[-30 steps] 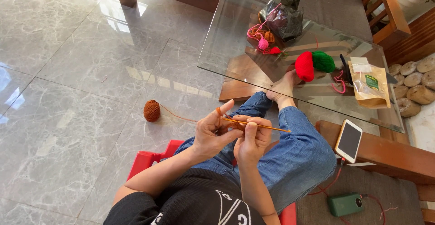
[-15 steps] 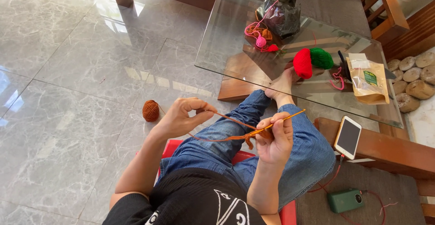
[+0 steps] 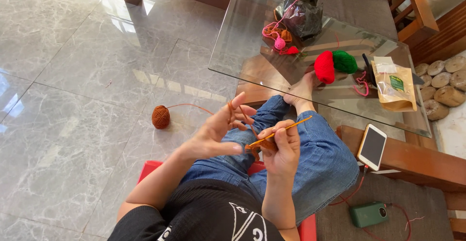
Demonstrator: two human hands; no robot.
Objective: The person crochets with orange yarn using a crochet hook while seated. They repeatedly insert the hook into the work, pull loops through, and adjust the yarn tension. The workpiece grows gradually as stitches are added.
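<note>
- The left hand [image 3: 213,134] is spread wide, fingers fanned, with a thin rust-orange yarn strand [image 3: 245,120] looped over the raised index finger.
- The right hand [image 3: 281,146] is closed around a slim orange crochet hook [image 3: 291,124], which slants up to the right, and pinches a small nubbly rust-orange crochet piece [image 3: 259,146] just below it.
- Both hands hang above the knees in blue denim jeans [image 3: 320,163], near the clear glass tabletop's [image 3: 242,42] front edge.
- The strand trails left to a round rust-orange yarn ball [image 3: 160,117] lying on the glossy grey marble floor [image 3: 73,76], with broad bare tile around it.
- On the glass lie a fuzzy red yarn skein [image 3: 324,67] touching a green yarn skein [image 3: 344,61], and a crinkled black plastic bag [image 3: 303,10].
- A flat white smartphone [image 3: 372,147] lies on a wooden bench edge [image 3: 412,163] to the right.
</note>
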